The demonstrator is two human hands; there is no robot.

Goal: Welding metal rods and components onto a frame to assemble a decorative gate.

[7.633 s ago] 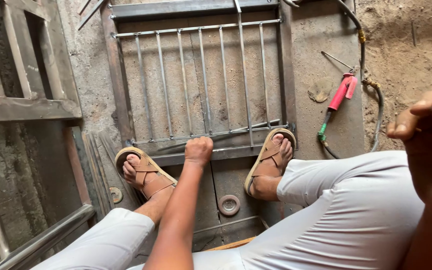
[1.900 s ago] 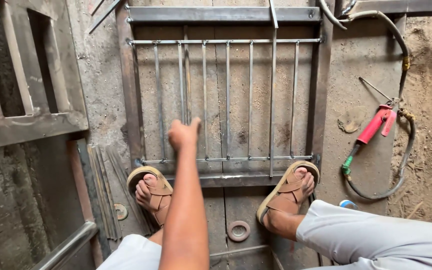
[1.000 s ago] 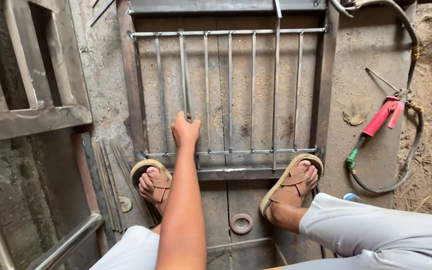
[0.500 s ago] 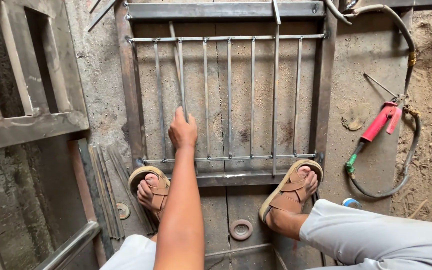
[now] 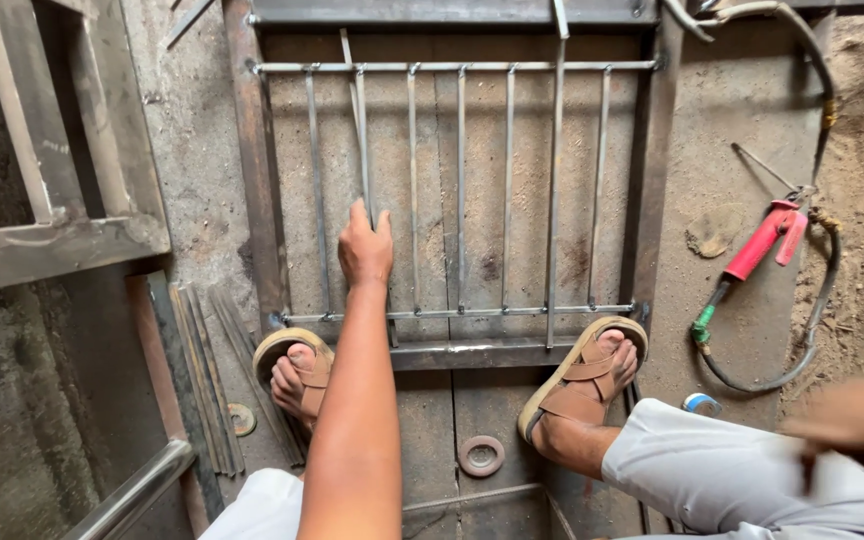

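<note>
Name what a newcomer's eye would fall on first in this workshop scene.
At centre, the left hand grips a thin metal rod of the barred metal grille lying on the floor. Two sandalled feet brace its lower edge, and a red-handled electrode holder lies to the right.

The person's left arm stretches straight forward from the bottom of the view, bare to the wrist. The left hand (image 5: pixel 365 248) is turned back upward, fingers curled and closed around a thin upright bar (image 5: pixel 362 140), thumb on the near side. The right hand (image 5: pixel 857 425) shows only as a blur at the lower right edge, raised near the knee; its grip cannot be made out.
</note>
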